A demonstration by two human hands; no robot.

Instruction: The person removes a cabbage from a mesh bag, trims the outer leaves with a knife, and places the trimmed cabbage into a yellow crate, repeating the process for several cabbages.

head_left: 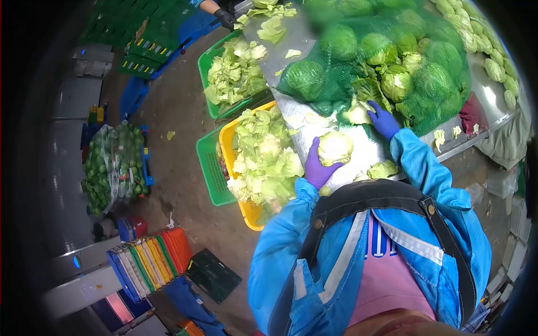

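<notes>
green vegetables (100, 173), plastic-wrapped, lie heaped at the far left of my remote feed, with a blue pallet (148, 180) showing at their side. farther up i have stacked crates (148, 47), also green, and lower down a row of folded crates (148, 260) in several colours, with a dark panel (214, 274) flat on the floor (185, 145) just beside. next comes a green crate (204, 70) full of loose leaves (235, 75), and above it another person's black glove (225, 19) is near the scraps (272, 29) on the metal table (305, 43). nearer to me a yellow crate (250, 213), piled with leaves too, overlaps a green basket (216, 179). right of it, my camera wearer's left hand (318, 168), gloved in purple, has fingers and thumb curled round a pale cabbage (336, 148) by the table's near edge. just beyond, a pale leafy piece (356, 113) touches the right hand (384, 120), purple-gloved as well; its fingers are extended onto the piece, and i cannot tell whether they grip it. past that hand a green net (437, 84) covers many cabbages, some showing bare through its opening. a dark red cloth (473, 115) lies at its right, and along the far right pale heads (494, 70) sit in rows
</notes>
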